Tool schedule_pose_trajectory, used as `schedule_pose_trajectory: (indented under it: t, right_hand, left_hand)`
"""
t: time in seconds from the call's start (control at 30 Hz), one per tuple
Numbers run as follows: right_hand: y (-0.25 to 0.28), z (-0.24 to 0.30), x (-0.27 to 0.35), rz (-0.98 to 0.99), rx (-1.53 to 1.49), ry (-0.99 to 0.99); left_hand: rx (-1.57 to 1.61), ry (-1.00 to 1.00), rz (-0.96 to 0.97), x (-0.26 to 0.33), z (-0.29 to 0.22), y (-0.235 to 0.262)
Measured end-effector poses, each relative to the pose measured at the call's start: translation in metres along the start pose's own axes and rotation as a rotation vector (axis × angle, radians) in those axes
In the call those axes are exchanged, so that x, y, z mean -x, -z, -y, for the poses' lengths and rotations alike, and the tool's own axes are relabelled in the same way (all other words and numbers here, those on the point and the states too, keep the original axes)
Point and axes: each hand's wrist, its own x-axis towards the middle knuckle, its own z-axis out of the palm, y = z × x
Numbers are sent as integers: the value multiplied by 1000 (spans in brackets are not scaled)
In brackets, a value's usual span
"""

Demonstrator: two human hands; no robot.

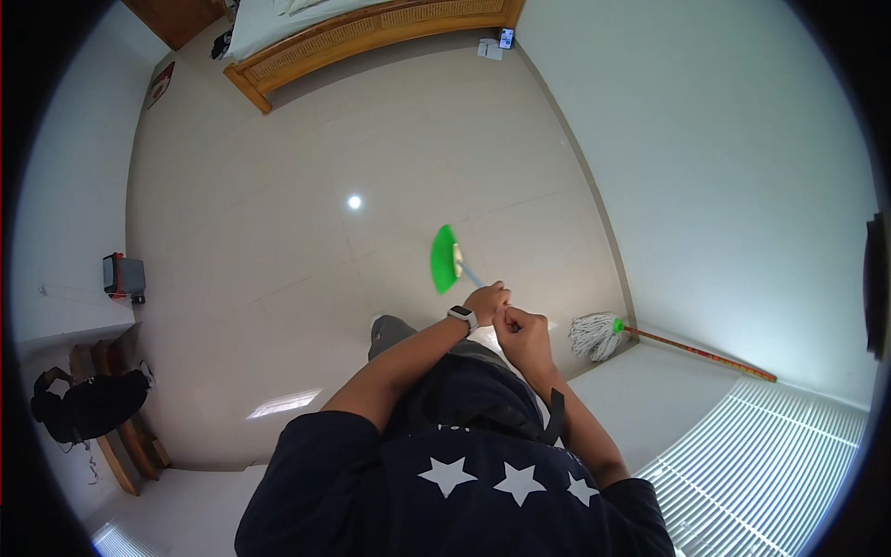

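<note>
A broom with a fan of green bristles and a pale blue handle reaches out ahead of me over the tiled floor. Whether its bristles touch the tiles I cannot tell. My left hand, below a light-strapped watch, is closed around the handle. Close behind it, my right hand is also closed, in line with the same handle. The fingers cover the handle's upper part.
At the right, a string mop leans by the wall beside a slatted blind. A wooden bed stands at the far side. Leftward are a grey and red box and a black bag on a wooden shelf. A phone rests in the far corner.
</note>
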Motion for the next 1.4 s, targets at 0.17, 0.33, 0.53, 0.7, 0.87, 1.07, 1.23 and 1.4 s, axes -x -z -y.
schedule_pose_trajectory:
  t: [0.17, 0.33, 0.53, 0.7, 0.87, 1.07, 1.23, 1.4]
  right_hand:
    - [14, 2, 1, -1, 108, 109]
    - [25, 30, -2, 24, 106, 145]
    - [68, 85, -15, 69, -148, 164]
    - [79, 102, -23, 85, -224, 79]
    - [32, 97, -35, 163, -366, 41]
    - [-88, 89, -46, 227, -668, 84]
    - [-174, 111, -60, 379, -485, 108]
    - [-207, 126, -68, 301, -300, 188]
  left_hand:
    - [95, -6, -21, -33, -18, -15]
    - [185, -45, -94, -36, -46, 2]
    - [160, -108, 52, -36, -75, 56]
    - [63, -49, 174, -4, -87, 108]
    - [-69, 130, 134, 51, -26, 143]
    - [-85, 270, 233, 121, 46, 204]
    - [-134, 108, 265, 176, 149, 222]
    - [-5, -148, 233, 150, 163, 229]
